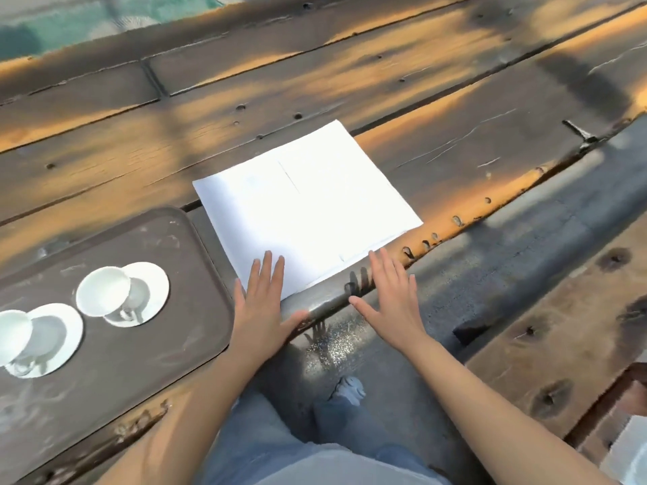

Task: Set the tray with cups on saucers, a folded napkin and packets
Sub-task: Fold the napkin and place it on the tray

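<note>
A white napkin (308, 208) lies spread flat on the wooden table, with faint fold creases. My left hand (261, 302) rests flat with fingers apart, fingertips on the napkin's near left corner. My right hand (392, 295) hovers flat and open at the napkin's near right edge, by the table's rim. Left of them sits a brown tray (140, 351). It carries two white cups on white saucers: one cup (103, 292) on its saucer (150, 285), and a second cup (12, 334) on its saucer (52, 337) at the frame's left edge. No packets are visible.
The table (315, 99) is made of weathered wooden planks with gaps and screw holes. Its near edge runs diagonally under my hands. Below it are my jeans-clad legs and a shoe (350, 390) on grey ground. A wooden bench (560, 344) stands at the right.
</note>
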